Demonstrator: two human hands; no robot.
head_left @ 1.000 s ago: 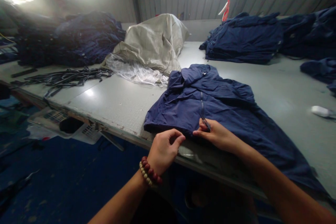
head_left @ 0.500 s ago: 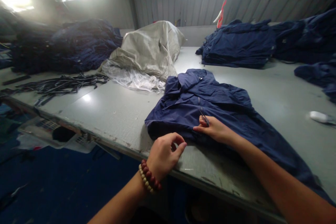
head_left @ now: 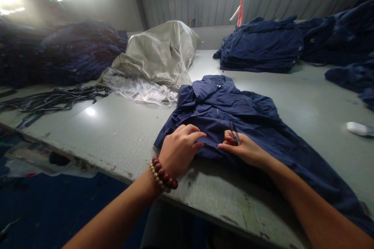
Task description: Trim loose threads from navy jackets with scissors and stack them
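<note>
A navy blue jacket [head_left: 248,118] lies spread and wrinkled on the worktable [head_left: 122,132], its collar end away from me. My left hand [head_left: 182,146], with two bead bracelets [head_left: 162,175] at the wrist, is over the jacket's near left edge. Its thumb and forefinger are apart and no object shows between them; whether the fingertips touch the cloth I cannot tell. Close by on the right, my right hand [head_left: 242,148] has its fingers curled around small dark thread snips [head_left: 234,133], blades pointing up and away, above the jacket's front.
A grey-green cover with clear plastic [head_left: 163,54] is heaped behind the jacket. Folded navy garments [head_left: 260,46] are stacked at the back right, and a dark garment pile [head_left: 82,50] lies back left. Black cords [head_left: 58,99] sit at the left. A white object [head_left: 358,128] lies far right.
My left hand has moved up from the table edge onto the jacket, its fingers straightening. The snips in my right hand have turned more upright. The view has shifted slightly.
</note>
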